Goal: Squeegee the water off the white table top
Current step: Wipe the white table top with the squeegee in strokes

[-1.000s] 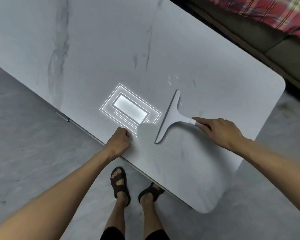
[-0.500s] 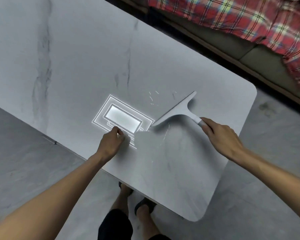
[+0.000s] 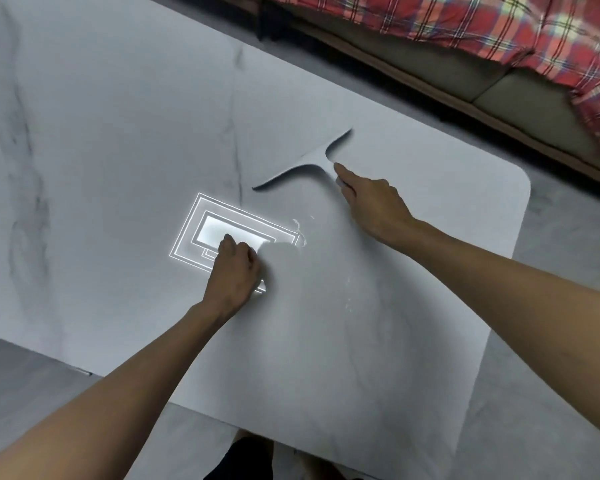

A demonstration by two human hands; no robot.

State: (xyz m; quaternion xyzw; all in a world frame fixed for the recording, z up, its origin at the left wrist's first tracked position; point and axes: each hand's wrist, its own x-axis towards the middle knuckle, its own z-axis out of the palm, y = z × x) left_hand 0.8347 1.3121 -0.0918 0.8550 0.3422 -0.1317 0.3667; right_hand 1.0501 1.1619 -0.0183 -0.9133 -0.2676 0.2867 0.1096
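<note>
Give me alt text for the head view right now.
A right hand holds a white squeegee on a white marble-look table top, blade far from the body. The left hand rests fisted on the table beside a bright light reflection; water streaks glisten nearby.

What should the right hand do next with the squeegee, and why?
Probably draw the squeegee back toward the near table edge. The right hand holds its handle with the blade lying out on the white table top, and shiny water streaks lie nearer the person than the blade. The left hand rests curled on the table beside that path.
</note>
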